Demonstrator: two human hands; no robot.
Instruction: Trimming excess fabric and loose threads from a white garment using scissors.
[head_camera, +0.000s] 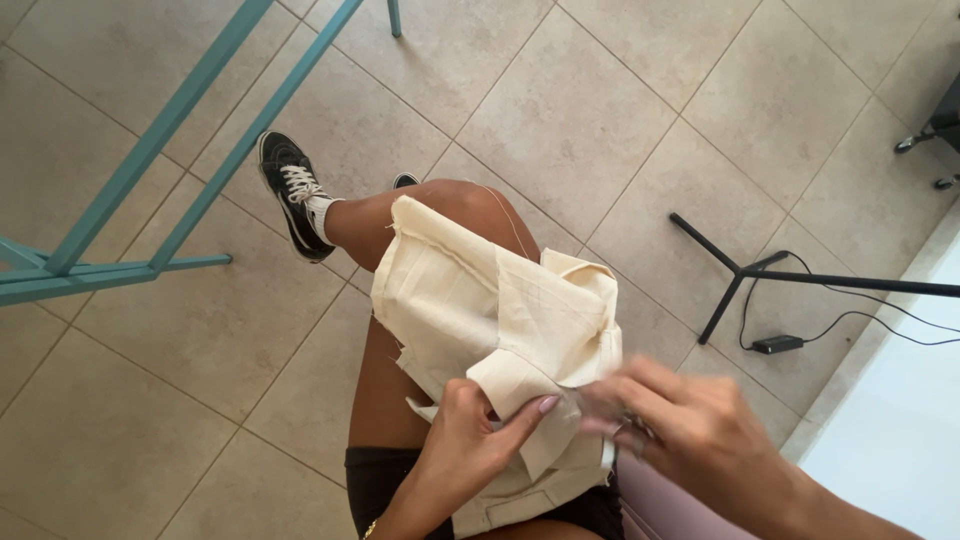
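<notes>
A cream folded cloth piece (480, 300) with raw, frayed edges lies over my bare thigh and knee. My left hand (470, 440) pinches a fold of the cloth near its lower edge, thumb on top. My right hand (690, 425) is blurred and sits at the cloth's right edge, fingers closed around a small metal object that I cannot make out; its fingertips meet the same fold. A loose thread runs up from the cloth over my knee.
My foot in a black-and-white sneaker (292, 192) rests on the beige tiled floor. A teal metal frame (150, 150) stands at the left. A black tripod stand (745, 270) with a cable and small adapter (778, 344) lies at the right.
</notes>
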